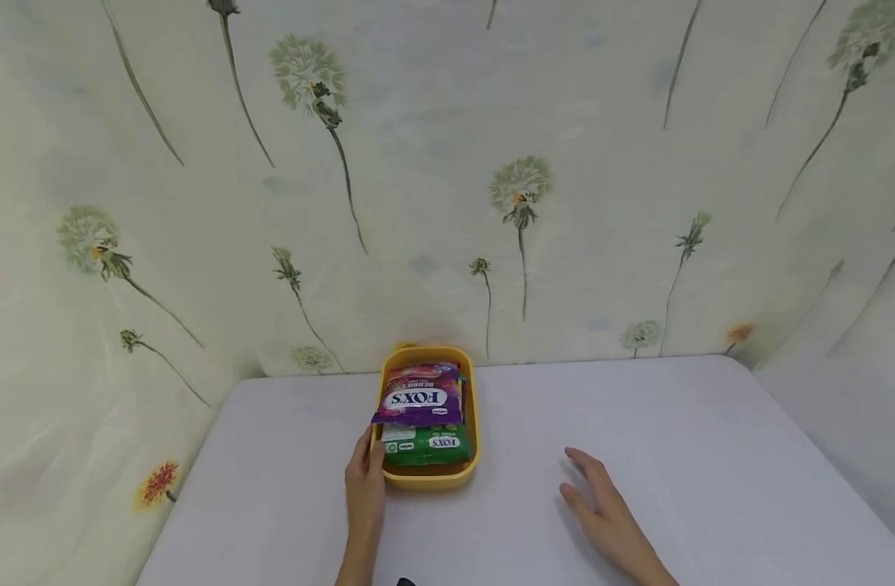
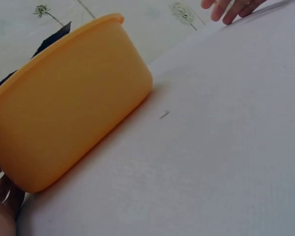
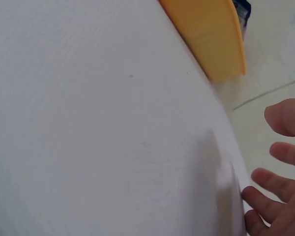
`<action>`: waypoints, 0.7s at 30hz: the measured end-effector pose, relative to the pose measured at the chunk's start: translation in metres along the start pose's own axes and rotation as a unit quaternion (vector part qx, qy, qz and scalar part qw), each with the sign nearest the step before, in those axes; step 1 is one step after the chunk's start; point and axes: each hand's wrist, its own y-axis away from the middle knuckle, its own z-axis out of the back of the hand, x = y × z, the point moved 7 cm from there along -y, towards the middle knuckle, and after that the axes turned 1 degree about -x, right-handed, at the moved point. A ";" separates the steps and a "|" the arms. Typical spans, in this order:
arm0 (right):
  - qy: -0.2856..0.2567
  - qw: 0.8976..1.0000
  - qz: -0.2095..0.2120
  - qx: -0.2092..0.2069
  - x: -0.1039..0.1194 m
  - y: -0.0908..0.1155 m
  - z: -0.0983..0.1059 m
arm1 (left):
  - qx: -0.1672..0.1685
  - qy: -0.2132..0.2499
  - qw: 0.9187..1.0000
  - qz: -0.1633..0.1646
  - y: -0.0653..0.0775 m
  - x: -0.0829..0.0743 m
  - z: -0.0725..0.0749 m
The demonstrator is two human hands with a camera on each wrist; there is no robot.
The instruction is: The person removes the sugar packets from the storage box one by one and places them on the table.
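A yellow plastic tub (image 1: 431,482) stands on the white table toward the back. In it lies a purple FOX'S Berries candy bag (image 1: 422,395), partly covering a green FOX'S candy bag (image 1: 427,446). My left hand (image 1: 364,480) grips the tub's left side near its front corner, the thumb at the rim. From the left wrist, the tub's wall (image 2: 73,98) fills much of the picture, and dark bag corners poke above its rim. Well right of the tub, my right hand (image 1: 604,517) hovers over the table with nothing in it, fingers apart and loosely bent.
The white tabletop (image 1: 535,431) runs back to a wall covering (image 1: 418,163) printed with dandelions. The covering also hangs along both sides. A small dark object (image 1: 406,582) shows at the bottom edge of the head view.
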 end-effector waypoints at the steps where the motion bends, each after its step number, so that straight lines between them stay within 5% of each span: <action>1: 0.001 1.000 -0.004 0.000 0.000 -0.001 -0.001 | -0.002 -0.002 1.000 0.000 0.000 0.000 0.001; 21: -0.072 0.996 -0.039 -0.018 0.016 -0.023 -0.020 | 0.025 -0.032 0.999 -0.028 0.001 0.002 0.003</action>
